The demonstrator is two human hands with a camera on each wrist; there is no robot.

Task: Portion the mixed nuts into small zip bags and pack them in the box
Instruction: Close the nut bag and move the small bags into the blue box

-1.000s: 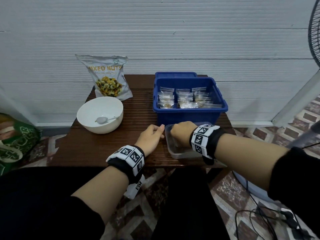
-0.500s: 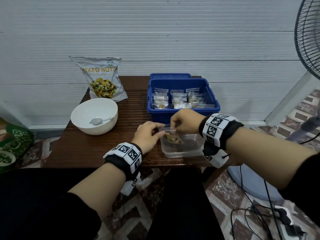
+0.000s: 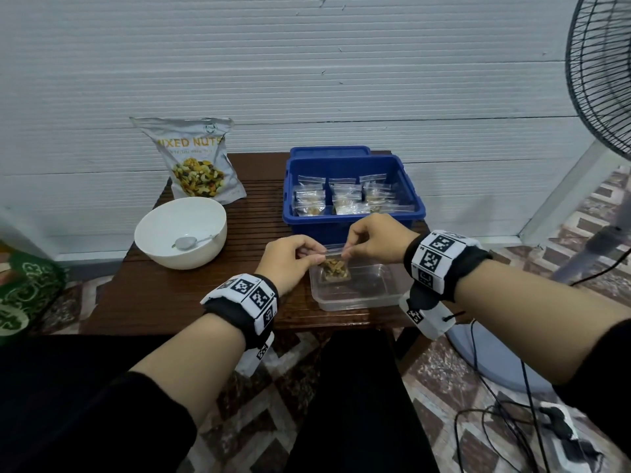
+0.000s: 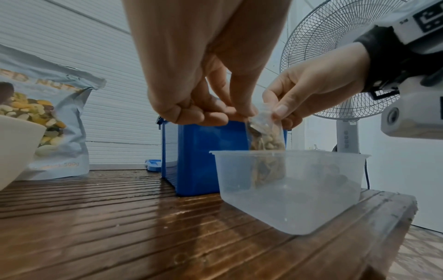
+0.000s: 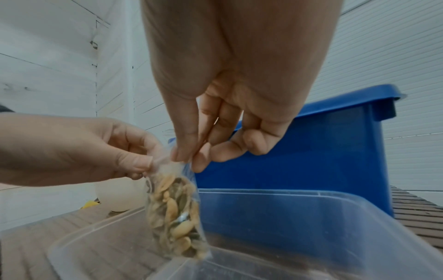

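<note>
A small clear zip bag (image 3: 335, 268) (image 4: 264, 136) (image 5: 173, 212) filled with mixed nuts hangs upright over a clear plastic tub (image 3: 362, 295) (image 4: 290, 191) (image 5: 275, 236). My left hand (image 3: 290, 259) (image 4: 203, 111) (image 5: 91, 151) pinches its top left corner. My right hand (image 3: 372, 238) (image 4: 309, 91) (image 5: 215, 144) pinches the top right edge. Just behind stands the blue box (image 3: 353, 196) (image 4: 203, 159) (image 5: 311, 151), holding several filled zip bags (image 3: 341, 199) in rows.
A white bowl (image 3: 181, 232) with a spoon (image 3: 191, 241) sits at the table's left. The mixed nuts pouch (image 3: 194, 158) leans on the wall behind it. A standing fan (image 3: 601, 97) is at the right. Cables lie on the tiled floor.
Both hands were down at the clear tub; they have lifted the filled zip bag out of it and now hold it by its top edge above the tub.
</note>
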